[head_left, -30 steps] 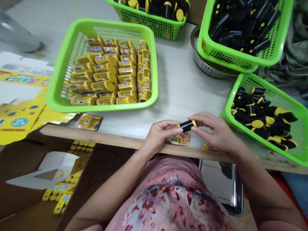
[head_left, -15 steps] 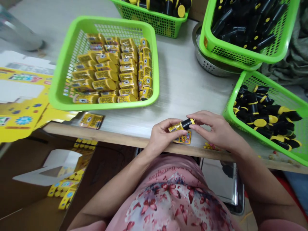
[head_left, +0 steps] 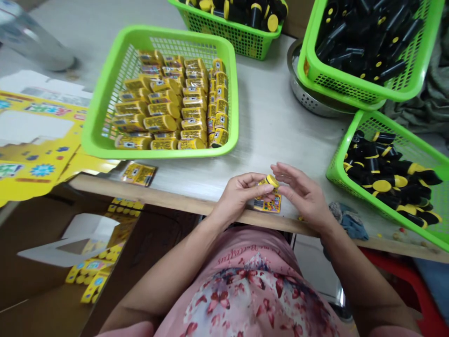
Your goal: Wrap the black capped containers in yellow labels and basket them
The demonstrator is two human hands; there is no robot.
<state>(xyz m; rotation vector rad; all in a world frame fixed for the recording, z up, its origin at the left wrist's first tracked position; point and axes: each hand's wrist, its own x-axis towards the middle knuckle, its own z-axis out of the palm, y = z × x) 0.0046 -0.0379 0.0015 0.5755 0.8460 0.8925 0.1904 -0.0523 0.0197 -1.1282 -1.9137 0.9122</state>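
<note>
Near the table's front edge my left hand (head_left: 242, 194) is wrapped round a small bottle (head_left: 269, 181) with a yellow cap and yellow label. My right hand (head_left: 301, 194) is just right of the cap, its fingers apart and nothing held between them. Flat yellow printed sleeves (head_left: 272, 203) lie on the table under the bottle. A green basket (head_left: 230, 100) at the left holds rows of yellow-labelled bottles. At the right, another green basket (head_left: 387, 206) holds black bottles with yellow caps, lying loose.
More sleeves (head_left: 139, 173) lie below the left basket. Black bottles fill baskets at the back (head_left: 242, 41) and back right (head_left: 351, 84), the latter over a metal colander (head_left: 308, 100). Yellow cardboard (head_left: 42, 164) lies far left; a cloth (head_left: 351, 222) is beside my right wrist.
The bottle's black body no longer shows; its yellow cap now sits just above the label. My right hand has let go and opened. The whole view has shifted slightly.
</note>
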